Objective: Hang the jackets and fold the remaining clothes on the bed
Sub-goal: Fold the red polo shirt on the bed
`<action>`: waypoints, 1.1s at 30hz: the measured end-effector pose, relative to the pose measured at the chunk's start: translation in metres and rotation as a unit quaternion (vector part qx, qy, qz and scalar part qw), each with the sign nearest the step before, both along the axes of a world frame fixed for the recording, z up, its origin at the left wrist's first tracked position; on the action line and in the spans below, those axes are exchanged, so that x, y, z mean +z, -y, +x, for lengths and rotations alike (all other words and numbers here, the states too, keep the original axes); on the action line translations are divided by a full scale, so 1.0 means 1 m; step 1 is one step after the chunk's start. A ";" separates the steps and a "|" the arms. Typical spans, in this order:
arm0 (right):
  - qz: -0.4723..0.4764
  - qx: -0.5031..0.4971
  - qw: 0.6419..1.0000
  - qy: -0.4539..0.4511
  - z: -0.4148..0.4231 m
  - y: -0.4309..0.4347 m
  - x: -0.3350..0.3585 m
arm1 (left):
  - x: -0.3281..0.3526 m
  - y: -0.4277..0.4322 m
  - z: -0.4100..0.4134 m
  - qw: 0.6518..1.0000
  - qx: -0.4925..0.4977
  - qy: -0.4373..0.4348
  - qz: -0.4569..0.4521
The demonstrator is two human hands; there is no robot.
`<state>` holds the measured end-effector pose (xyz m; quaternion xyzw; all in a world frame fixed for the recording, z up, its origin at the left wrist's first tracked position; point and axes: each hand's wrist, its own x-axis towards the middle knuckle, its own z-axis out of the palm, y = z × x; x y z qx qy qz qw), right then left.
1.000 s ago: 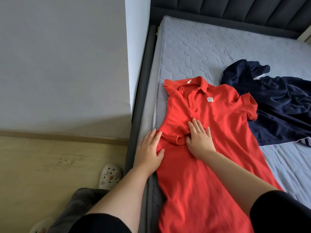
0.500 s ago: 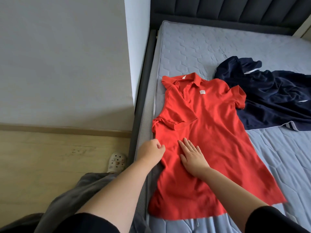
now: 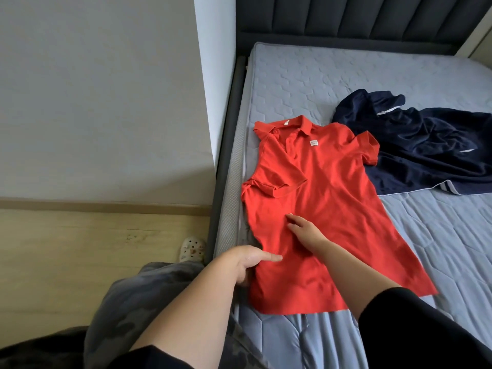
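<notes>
A red shirt [image 3: 332, 209] lies flat on the mattress [image 3: 439, 249], close to the mattress's left edge, with its collar toward the far end of the mattress. One short sleeve [image 3: 277, 179] is folded in over the front of the shirt, on the side by the mattress's left edge. A small white tag [image 3: 314, 143] sits just under the collar. The left hand [image 3: 247, 263] is at the mattress's left edge and pinches the side of the red shirt, with the thumb on top of the cloth and the other fingers tucked under it. The right hand [image 3: 306, 233] rests flat on the middle of the shirt, fingers straight and holding nothing. A dark blue top [image 3: 426, 155] lies in a crumpled heap farther in on the mattress, and it touches the shirt's other sleeve. A dark padded headboard [image 3: 359, 20] stands at the far end of the mattress. A wooden floor [image 3: 93, 249] and a pale wall [image 3: 93, 102] are beside the mattress's left edge. A white shoe [image 3: 192, 247] with holes stands on the floor right next to that edge.
</notes>
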<state>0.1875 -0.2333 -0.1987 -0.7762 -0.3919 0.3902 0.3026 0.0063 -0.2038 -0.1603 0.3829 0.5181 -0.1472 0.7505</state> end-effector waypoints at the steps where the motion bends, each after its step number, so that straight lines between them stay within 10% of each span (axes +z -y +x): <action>1: 0.005 -0.005 1.000 0.000 0.000 0.000 -0.001 | -0.001 0.002 -0.003 0.997 -0.062 -0.032 0.030; 9: 0.004 0.048 0.993 0.105 -0.011 0.007 -0.007 | -0.004 0.007 -0.018 0.933 -0.281 -0.185 0.126; 13: 0.007 0.110 0.960 0.256 -0.018 0.026 -0.018 | 0.001 -0.005 -0.003 0.798 -0.207 -0.250 0.508; 18: 0.020 0.107 0.932 0.347 -0.006 0.026 -0.010 | -0.010 -0.025 0.019 0.644 -0.187 -0.118 0.732; 27: -0.014 -0.017 0.922 0.387 0.070 -0.009 0.010 | -0.013 -0.074 0.087 0.565 -0.262 -0.097 0.776; 33: -0.156 0.068 0.942 0.288 0.118 -0.037 0.006 | -0.018 -0.107 0.156 0.616 -0.297 -0.100 0.723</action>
